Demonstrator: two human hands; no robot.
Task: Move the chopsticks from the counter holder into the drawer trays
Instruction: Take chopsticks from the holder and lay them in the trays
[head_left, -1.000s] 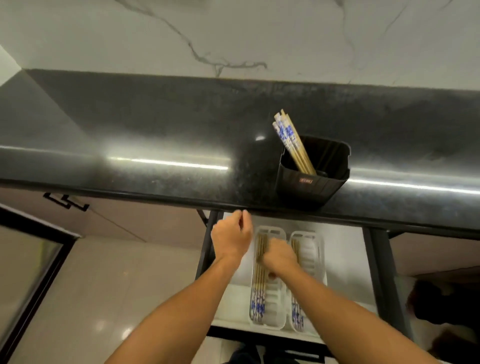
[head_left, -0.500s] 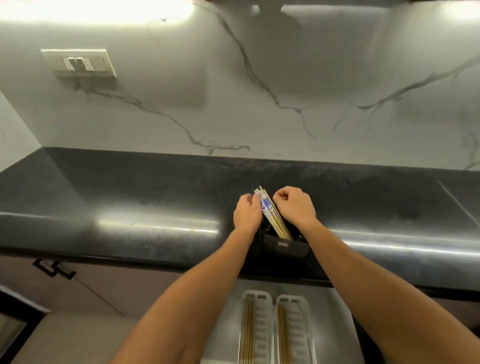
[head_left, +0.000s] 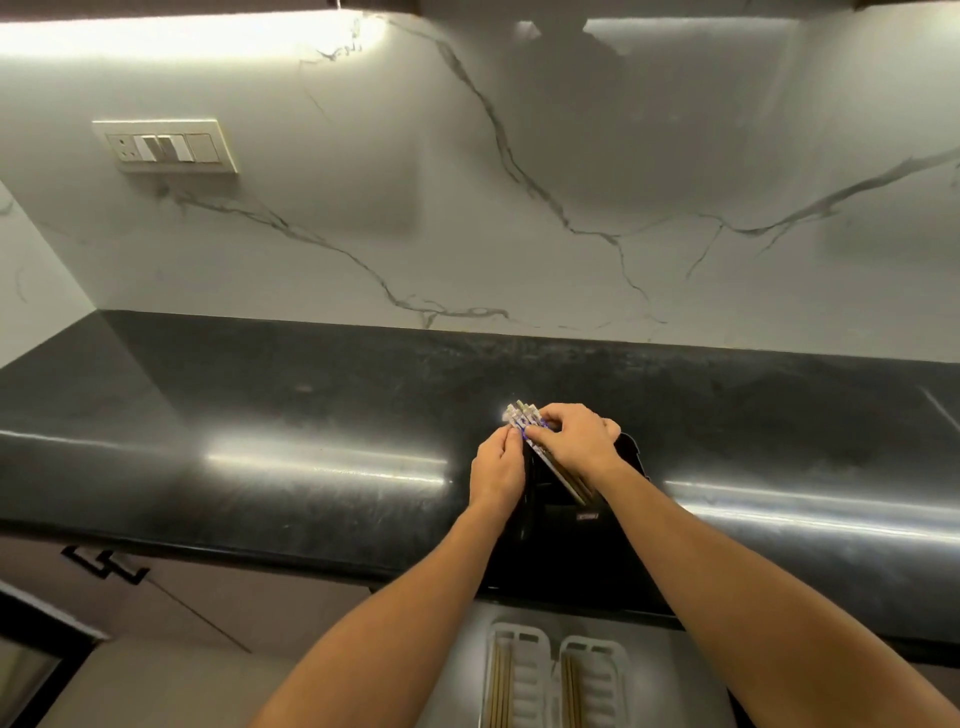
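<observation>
A black holder (head_left: 582, 512) stands near the front edge of the dark counter (head_left: 311, 415). A bundle of wooden chopsticks (head_left: 522, 417) with blue-and-white tops leans out of it to the left. My right hand (head_left: 576, 439) is closed over the bundle from above and the right. My left hand (head_left: 498, 467) pinches the chopsticks just below their tops from the left. Below the counter edge, two white trays (head_left: 519, 675) lie side by side in the open drawer, each with chopsticks in it; the right tray (head_left: 597, 680) is partly cut off by the frame.
A marble backsplash rises behind the counter, with a switch plate (head_left: 165, 146) at upper left. A cabinet door with a black handle (head_left: 104, 564) sits under the counter on the left. My forearms cross over the drawer opening.
Both hands rose from the drawer trays to the holder on the counter and closed on the chopstick bundle. The view tilted up, so only the far ends of the trays show.
</observation>
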